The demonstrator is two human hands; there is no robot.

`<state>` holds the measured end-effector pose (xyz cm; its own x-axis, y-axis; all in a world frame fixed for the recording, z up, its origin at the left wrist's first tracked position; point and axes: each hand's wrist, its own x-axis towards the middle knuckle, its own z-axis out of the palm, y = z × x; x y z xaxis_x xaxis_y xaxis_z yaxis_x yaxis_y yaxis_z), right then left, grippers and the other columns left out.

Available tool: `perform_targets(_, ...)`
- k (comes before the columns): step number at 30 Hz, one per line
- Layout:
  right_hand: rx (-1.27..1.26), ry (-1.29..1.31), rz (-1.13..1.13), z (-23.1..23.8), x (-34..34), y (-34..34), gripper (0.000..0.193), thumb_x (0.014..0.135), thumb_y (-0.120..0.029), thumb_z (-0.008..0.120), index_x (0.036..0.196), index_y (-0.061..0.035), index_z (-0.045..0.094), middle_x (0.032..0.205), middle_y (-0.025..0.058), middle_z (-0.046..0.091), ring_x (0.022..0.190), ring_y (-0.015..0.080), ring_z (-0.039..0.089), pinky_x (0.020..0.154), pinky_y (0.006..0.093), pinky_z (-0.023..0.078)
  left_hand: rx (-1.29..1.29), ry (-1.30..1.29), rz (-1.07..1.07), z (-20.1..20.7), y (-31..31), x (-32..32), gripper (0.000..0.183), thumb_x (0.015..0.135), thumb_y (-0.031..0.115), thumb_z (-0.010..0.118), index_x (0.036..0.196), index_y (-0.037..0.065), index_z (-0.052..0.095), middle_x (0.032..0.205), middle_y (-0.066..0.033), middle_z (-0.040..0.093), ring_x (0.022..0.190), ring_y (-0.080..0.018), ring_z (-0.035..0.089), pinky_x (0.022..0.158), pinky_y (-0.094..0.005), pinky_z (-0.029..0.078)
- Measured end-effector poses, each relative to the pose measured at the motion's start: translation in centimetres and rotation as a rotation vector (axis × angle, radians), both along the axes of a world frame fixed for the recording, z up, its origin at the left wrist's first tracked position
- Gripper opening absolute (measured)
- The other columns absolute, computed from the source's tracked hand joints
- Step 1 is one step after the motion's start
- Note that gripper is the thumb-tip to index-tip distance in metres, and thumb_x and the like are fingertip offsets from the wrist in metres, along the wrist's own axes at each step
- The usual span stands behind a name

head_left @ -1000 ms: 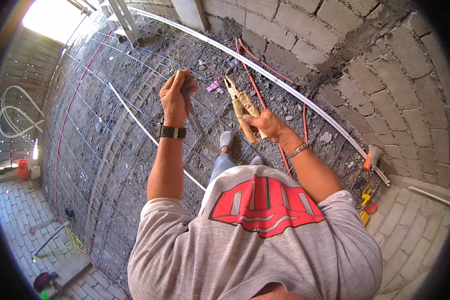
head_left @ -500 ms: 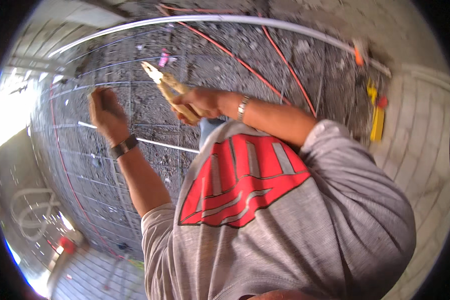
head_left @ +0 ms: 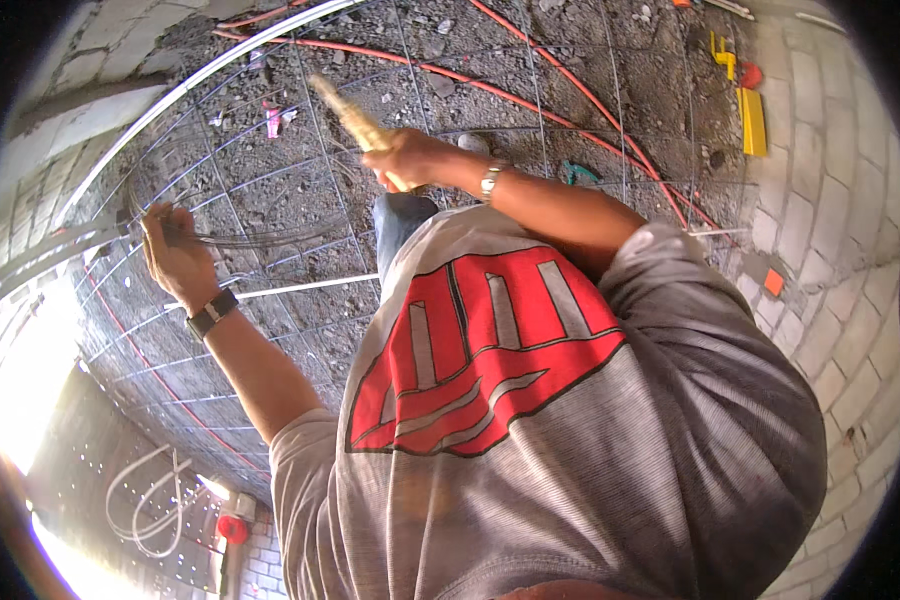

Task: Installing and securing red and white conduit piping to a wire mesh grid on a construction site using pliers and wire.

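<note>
My right hand [head_left: 420, 160] is wrapped round a pair of yellowish pliers [head_left: 355, 118], held above the wire mesh with the jaws pointing up and left. The pliers appear nearly edge-on, so whether their jaws are apart cannot be told. Farther left, the fingers of my left hand [head_left: 180, 258] are curled round a bundle of thin wires [head_left: 270, 238]. One end of the bundle trails right across the mesh; some strands rise beside the fingertips. Under both hands spreads the steel wire mesh [head_left: 332, 185] over rough dark ground.
Orange-red conduits [head_left: 490, 90] cross the mesh at the far side. A white pipe [head_left: 210, 75] curves along the far left, and a thinner white rod [head_left: 310, 289] lies near my legs. At right, a yellow tool [head_left: 751, 122] rests by a block wall [head_left: 820, 200].
My left hand has moved left, and the thin wires now show clearly in it. The pliers have turned from broadside to nearly edge-on. The whole view has shifted.
</note>
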<state>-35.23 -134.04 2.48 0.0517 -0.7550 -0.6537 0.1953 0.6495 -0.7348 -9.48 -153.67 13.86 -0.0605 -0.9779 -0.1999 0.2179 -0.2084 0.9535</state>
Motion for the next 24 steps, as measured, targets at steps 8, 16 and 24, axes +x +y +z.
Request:
perform_targets(8,0.35,0.55,-0.049,-0.9,-8.7,11.3,0.041,0.079,-0.031,0.061,0.103,0.0022,0.057,0.069,0.0117,0.063,0.057,0.0195,0.062,0.052,0.0332,0.049,0.298,-0.364,-0.255,-14.3,-6.9,5.5,0.027,0.091,0.028,0.056,0.087,0.002,0.061,0.073,-0.007,0.061,0.063,-0.0157,0.058,0.057,-0.0286,0.047)
perform_targets(16,0.482,0.612,-0.094,-1.9,-5.9,18.3,0.048,0.073,-0.038,0.064,0.09,0.0057,0.058,0.073,0.0212,0.062,0.072,0.0347,0.063,0.066,0.0427,0.048,-0.068,-1.155,-0.673,-23.0,-9.3,12.0,0.021,0.087,0.022,0.054,0.084,0.003,0.062,0.073,-0.0102,0.063,0.059,-0.0229,0.059,0.054,-0.0335,0.047)
perform_targets(24,0.38,0.657,0.178,-4.4,-9.1,21.7,0.051,0.069,-0.034,0.068,0.096,0.0069,0.055,0.091,0.0284,0.061,0.085,0.041,0.061,0.076,0.0439,0.048,-0.457,-1.864,-1.602,-21.5,2.3,17.3,0.023,0.082,0.012,0.045,0.096,0.009,0.064,0.088,-0.0101,0.064,0.089,-0.0306,0.06,0.086,-0.0438,0.045)
